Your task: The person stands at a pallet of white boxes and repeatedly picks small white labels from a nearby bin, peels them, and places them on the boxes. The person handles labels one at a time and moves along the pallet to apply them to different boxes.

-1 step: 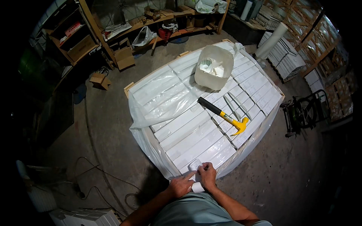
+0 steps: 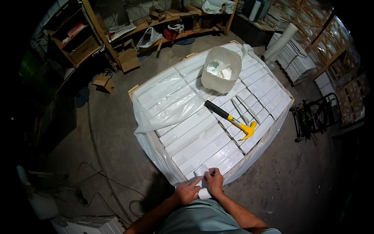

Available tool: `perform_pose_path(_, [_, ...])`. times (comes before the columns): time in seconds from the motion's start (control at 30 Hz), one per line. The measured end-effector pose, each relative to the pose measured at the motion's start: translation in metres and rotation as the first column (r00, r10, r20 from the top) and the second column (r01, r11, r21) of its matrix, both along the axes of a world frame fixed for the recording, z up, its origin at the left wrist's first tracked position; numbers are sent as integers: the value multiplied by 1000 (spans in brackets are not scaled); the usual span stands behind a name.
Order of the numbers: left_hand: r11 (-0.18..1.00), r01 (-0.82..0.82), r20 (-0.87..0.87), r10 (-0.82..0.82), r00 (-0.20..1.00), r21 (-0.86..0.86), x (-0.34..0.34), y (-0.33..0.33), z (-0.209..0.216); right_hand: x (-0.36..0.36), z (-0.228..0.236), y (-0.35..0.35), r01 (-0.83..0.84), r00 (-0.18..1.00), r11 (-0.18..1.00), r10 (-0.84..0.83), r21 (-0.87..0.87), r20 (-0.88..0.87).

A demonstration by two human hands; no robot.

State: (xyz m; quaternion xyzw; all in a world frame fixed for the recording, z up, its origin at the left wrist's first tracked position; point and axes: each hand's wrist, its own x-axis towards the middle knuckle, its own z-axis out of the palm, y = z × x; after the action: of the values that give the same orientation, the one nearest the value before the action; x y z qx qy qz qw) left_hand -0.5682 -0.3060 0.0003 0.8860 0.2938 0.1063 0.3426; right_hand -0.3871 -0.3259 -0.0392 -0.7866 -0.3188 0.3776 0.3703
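Note:
At the near edge of a wide pallet load of long white boxes (image 2: 193,146), a strip of white paper (image 2: 201,170) lies under my hands. My left hand (image 2: 187,192) holds the strip down, its index finger stretched across it. My right hand (image 2: 214,181) is closed in a pinch over the paper, and whatever sits between its fingertips is too small to make out. A curled end of the strip shows between my wrists. Farther up the boxes rests a claw hammer (image 2: 230,120) with a black grip and yellow head, out of reach of both hands.
A translucent plastic tub (image 2: 221,84) with tape and paper scraps stands on the boxes. Clear plastic sheeting (image 2: 167,105) covers their left part. Loose straps (image 2: 244,111) lie beside the hammer. A hand truck (image 2: 315,117) stands right, shelving (image 2: 175,37) behind, and a cable (image 2: 103,171) crosses the left floor.
The far end of the paper strip has shifted very slightly. Both hands stay in place.

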Motion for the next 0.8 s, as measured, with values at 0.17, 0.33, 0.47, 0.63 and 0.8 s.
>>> perform_pose_path(0.17, [997, -62, -134, 68, 989, 43, -2, -5, -3, 1, -14, -3, 30, 997, 1000, -29, 6, -76])
perform_pose_path(0.33, [994, -86, -148, 95, 984, 64, -5, -10, -9, 1, -19, -2, 115, 961, 993, -110, 5, -255])
perform_pose_path(0.47, [993, -100, -136, 108, 985, 64, -7, -12, -14, 0, -21, -3, 117, 957, 993, -109, 15, -267])
perform_pose_path(0.63, [992, -115, -132, 120, 984, 46, -11, -17, -30, -1, -20, -1, 144, 946, 989, -129, 30, -297])
perform_pose_path(0.8, [984, -151, -79, 159, 984, 93, -7, -18, -30, 3, -26, -2, 18, 1000, 1000, -17, -12, 25])
